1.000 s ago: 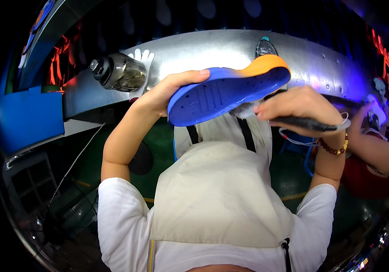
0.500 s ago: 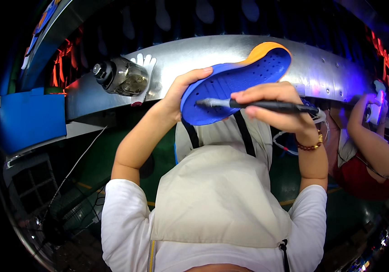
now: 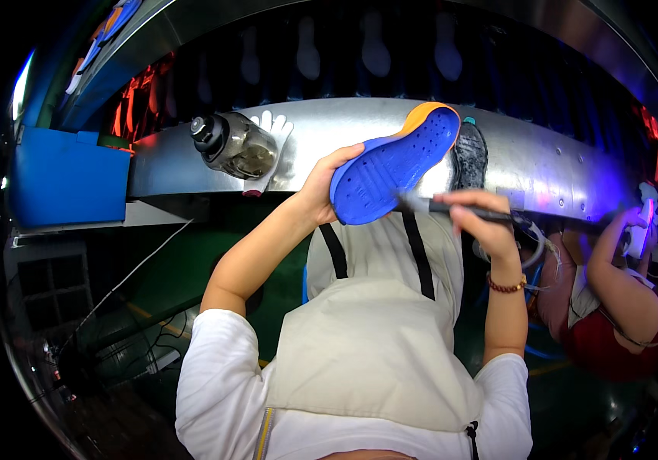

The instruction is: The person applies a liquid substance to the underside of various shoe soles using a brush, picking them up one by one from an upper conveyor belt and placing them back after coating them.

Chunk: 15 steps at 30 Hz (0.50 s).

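My left hand (image 3: 330, 178) grips a blue shoe insole (image 3: 392, 170) by its left edge, with the thumb on the near rim. The insole is tilted, dotted with small holes, and orange along its far upper edge. My right hand (image 3: 486, 221) is closed round the black handle of a brush (image 3: 467, 211). Pale bristles, smeared by motion, lie at the insole's lower right edge; I cannot tell whether they touch it. Behind the insole, a dark sole (image 3: 469, 159) rests on the metal bench (image 3: 329, 115).
A dark translucent bottle (image 3: 241, 146) stands on the bench beside a white glove (image 3: 275, 138). Far left is a blue box (image 3: 68, 176). Rows of soles (image 3: 375, 50) line the dark area beyond. At right, a co-worker's arms (image 3: 620, 268) hold a pale, lit item.
The brush has moved right, off the insole's middle to its edge. The insole sits lower and shifted in the picture, and the dark sole behind it now shows. The whole view has shifted.
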### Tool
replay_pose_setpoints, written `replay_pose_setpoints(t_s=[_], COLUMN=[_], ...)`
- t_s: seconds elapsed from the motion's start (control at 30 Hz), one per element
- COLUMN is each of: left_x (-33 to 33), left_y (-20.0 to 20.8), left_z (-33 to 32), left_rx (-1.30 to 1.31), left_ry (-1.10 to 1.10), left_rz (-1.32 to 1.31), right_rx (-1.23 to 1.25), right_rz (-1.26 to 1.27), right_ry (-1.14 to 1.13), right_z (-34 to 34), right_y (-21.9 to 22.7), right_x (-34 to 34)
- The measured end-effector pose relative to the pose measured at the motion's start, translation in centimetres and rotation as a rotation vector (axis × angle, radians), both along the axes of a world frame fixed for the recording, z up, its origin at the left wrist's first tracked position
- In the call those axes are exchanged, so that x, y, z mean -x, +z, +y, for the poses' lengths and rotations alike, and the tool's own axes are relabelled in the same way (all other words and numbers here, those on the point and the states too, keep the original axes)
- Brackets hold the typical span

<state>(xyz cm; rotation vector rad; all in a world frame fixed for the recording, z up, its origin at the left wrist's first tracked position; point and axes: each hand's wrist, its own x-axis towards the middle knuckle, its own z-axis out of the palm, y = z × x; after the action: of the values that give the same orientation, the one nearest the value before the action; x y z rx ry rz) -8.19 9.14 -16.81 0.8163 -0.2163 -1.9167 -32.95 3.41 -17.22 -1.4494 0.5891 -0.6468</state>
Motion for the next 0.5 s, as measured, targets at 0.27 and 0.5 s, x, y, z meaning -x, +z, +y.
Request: replay_pose_setpoints(t_s=[0.27,0.5], left_x=[-2.6,-9.9], left_y=[7.8,16.3], left_z=[-1.6,-9.6], left_rx=[0.503,0.863], left_ry=[0.158,0.443], left_rz=[-0.217,-0.507], right_rx=[-0.309,-0.366], right_rz=[-0.33,-0.322], right_ry=[-0.356,-0.395], right_z=[0.5,0.8], right_y=[-1.8,-3.4], right_x=[1.5,1.6])
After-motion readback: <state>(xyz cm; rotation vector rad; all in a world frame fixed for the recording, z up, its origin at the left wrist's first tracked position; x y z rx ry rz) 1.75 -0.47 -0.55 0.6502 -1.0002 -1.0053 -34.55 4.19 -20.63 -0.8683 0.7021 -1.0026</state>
